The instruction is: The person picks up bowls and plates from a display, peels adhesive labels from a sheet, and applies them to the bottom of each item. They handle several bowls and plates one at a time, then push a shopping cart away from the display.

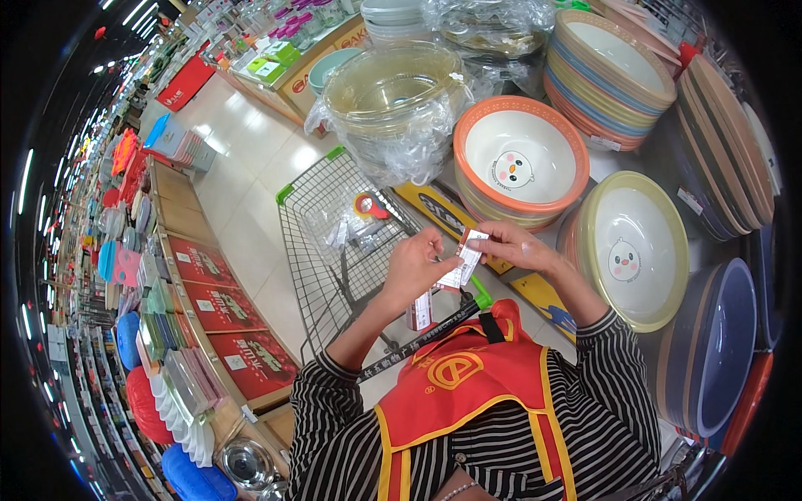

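Both my hands are over the handle end of a wire shopping cart (313, 244). Small printed price labels (470, 260) with red edges are fanned out between them. My left hand (410, 269) holds the labels' lower left edge between thumb and fingers. Pinched at their upper right corner are the thumb and fingers of my right hand (510, 244). Another label strip (421, 311) hangs below my left hand, near the cart handle (432, 335). Inside the cart lie a roll of red tape (371, 205) and clear plastic packets (341, 228).
To the right are stacked basins: an orange-rimmed basin (520, 156), a yellow-green basin (633, 250) and a blue basin (711, 351). Plastic-wrapped translucent basins (395, 87) stand ahead. Shelves with red panels (235, 313) line the left side of the tiled aisle (250, 200).
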Tool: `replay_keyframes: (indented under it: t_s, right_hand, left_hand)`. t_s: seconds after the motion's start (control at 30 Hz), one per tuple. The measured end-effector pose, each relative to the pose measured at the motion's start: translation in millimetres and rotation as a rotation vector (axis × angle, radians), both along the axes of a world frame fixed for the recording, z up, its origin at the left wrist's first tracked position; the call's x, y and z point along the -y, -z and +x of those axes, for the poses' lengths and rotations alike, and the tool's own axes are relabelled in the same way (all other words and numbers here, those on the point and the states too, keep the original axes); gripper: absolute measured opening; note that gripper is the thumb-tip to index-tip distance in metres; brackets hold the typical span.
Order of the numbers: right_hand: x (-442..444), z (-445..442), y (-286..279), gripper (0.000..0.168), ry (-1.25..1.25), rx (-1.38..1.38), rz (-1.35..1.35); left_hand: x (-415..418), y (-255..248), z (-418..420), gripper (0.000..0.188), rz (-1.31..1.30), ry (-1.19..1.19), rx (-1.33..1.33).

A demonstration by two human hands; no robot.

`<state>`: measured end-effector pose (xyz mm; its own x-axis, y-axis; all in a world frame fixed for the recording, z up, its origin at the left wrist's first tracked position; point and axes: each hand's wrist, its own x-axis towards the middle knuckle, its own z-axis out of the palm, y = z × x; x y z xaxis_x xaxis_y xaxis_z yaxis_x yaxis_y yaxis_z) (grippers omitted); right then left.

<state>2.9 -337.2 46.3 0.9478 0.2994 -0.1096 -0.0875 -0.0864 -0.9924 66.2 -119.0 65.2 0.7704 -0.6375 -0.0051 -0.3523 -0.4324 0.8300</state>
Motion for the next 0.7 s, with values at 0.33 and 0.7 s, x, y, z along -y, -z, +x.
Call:
replay_keyframes:
  t_s: [0.33,0.7]
  right_hand:
    - [-5,-5,7,0.025,0.069,-0.008,0.048]
    - [10,-49,51,0.023,0.172,-0.262,0.214]
  left_hand:
    - [0,1,2,0.039,0.047,-0.007,-0.01]
    - [-4,13,9,0.041,0.02,-0.074,-0.063]
